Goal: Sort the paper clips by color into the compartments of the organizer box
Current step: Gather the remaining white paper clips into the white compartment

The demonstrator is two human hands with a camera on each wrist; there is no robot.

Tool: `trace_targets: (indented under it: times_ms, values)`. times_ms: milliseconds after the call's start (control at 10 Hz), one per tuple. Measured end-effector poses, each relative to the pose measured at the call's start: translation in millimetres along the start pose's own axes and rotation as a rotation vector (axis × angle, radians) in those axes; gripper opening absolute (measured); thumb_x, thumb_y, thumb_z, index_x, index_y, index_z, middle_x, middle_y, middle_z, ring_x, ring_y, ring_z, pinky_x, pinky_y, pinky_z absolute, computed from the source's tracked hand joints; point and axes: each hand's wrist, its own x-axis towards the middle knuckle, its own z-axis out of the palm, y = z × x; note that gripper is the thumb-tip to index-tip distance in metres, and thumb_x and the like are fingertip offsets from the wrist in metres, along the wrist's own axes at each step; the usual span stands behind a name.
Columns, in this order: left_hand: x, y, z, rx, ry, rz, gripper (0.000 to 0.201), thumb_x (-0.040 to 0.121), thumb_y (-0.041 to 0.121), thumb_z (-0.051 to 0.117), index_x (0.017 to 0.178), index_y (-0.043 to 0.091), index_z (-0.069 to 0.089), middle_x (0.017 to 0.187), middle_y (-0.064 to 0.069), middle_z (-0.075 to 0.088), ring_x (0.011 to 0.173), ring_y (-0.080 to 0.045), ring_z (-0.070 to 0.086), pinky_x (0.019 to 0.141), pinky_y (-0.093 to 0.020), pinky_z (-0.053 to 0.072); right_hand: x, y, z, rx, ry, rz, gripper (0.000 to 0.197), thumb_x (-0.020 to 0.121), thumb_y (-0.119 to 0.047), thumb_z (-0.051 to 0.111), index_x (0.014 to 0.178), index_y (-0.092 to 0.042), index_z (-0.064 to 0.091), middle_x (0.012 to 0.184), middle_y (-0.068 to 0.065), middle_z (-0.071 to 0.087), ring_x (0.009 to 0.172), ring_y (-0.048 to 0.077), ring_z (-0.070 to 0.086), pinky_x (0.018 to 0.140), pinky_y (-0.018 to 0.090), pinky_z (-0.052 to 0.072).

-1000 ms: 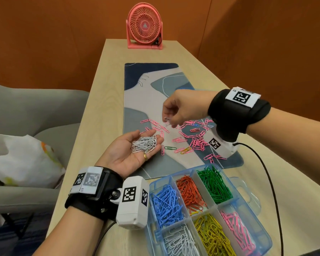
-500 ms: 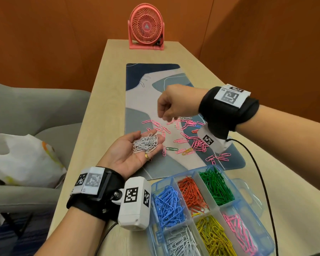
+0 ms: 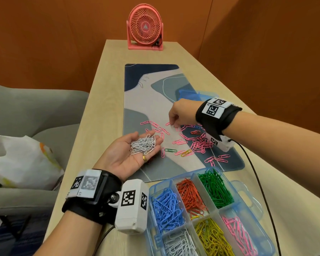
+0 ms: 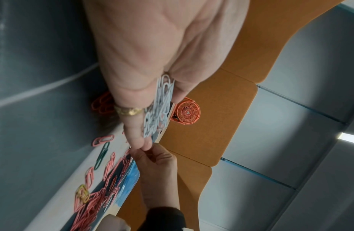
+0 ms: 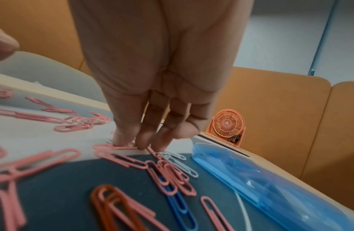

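Observation:
My left hand (image 3: 151, 139) lies palm up over the mat's left edge, fingers relaxed, carrying a heap of white clips (image 3: 143, 144) (image 4: 158, 109). My right hand (image 3: 173, 124) reaches down farther back, its fingertips (image 5: 144, 140) touching pink clips beside a white clip (image 3: 173, 127), with the thumb apart. Several loose clips, mostly pink (image 3: 199, 143), are scattered on the mat, with a green one (image 3: 171, 150), a yellow one (image 3: 187, 153), an orange one (image 5: 117, 207) and a blue one (image 5: 182, 207). The organizer box (image 3: 231, 211) stands near me, each compartment holding a single colour.
The patterned mat (image 3: 151, 93) runs down the narrow wooden table. The box's blue lid (image 3: 190, 94) lies behind my right hand, and a pink fan (image 3: 145, 32) stands at the far end. A grey chair (image 3: 35, 108) with a bag (image 3: 17, 159) is on the left. A black cable (image 3: 253, 172) trails right.
My right hand has come down so that its fingertips are on the clips on the mat. The left hand has kept still with its heap of white clips.

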Motion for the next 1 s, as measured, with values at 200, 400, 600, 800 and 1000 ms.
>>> trace_targets:
  times_ms: [200, 400, 600, 800, 1000]
  values:
    - [-0.2, 0.8, -0.1, 0.011, 0.014, 0.007, 0.041, 0.101, 0.02, 0.03, 0.103, -0.009, 0.059, 0.097, -0.027, 0.066, 0.076, -0.035, 0.071, 0.073, -0.048, 0.053, 5.2, -0.5, 1.2, -0.12, -0.102, -0.022, 0.013, 0.088, -0.014, 0.062, 0.1, -0.014, 0.066, 0.088, -0.002, 0.058, 0.082, 0.018, 0.052, 0.064, 0.023, 0.035]
    - [-0.7, 1.1, -0.4, 0.012, 0.018, 0.004, 0.041, 0.101, 0.02, 0.03, 0.102, -0.009, 0.06, 0.096, -0.027, 0.067, 0.076, -0.035, 0.071, 0.074, -0.048, 0.052, -3.5, 6.7, 2.4, -0.148, -0.13, 0.013, 0.008, 0.092, -0.02, 0.048, 0.087, -0.016, 0.051, 0.081, -0.002, 0.052, 0.079, 0.02, 0.048, 0.059, 0.025, 0.033]
    - [-1.0, 0.4, -0.3, 0.003, 0.013, 0.002, 0.041, 0.101, 0.019, 0.03, 0.101, -0.008, 0.06, 0.095, -0.025, 0.067, 0.075, -0.034, 0.071, 0.074, -0.049, 0.052, -3.3, 26.0, -11.4, 0.063, 0.091, 0.125, 0.011, 0.085, -0.006, 0.053, 0.088, -0.017, 0.054, 0.072, -0.01, 0.049, 0.073, 0.016, 0.048, 0.055, 0.019, 0.036]
    - [-1.5, 0.0, 0.5, 0.0, 0.011, -0.004, 0.041, 0.101, 0.02, 0.03, 0.104, -0.009, 0.059, 0.097, -0.027, 0.066, 0.075, -0.035, 0.071, 0.073, -0.049, 0.052, 8.8, 29.3, -9.8, 0.07, 0.142, 0.169, 0.016, 0.084, -0.007, 0.063, 0.099, -0.011, 0.069, 0.085, -0.003, 0.061, 0.082, 0.015, 0.055, 0.068, 0.022, 0.041]
    - [-1.2, 0.4, 0.2, -0.001, 0.012, -0.002, 0.041, 0.1, 0.02, 0.03, 0.104, -0.008, 0.06, 0.096, -0.026, 0.067, 0.076, -0.035, 0.071, 0.074, -0.049, 0.052, 21.2, 27.0, -2.7, 0.083, 0.102, 0.158, 0.013, 0.085, -0.016, 0.07, 0.097, -0.012, 0.073, 0.097, 0.005, 0.072, 0.085, 0.016, 0.061, 0.072, 0.023, 0.041]
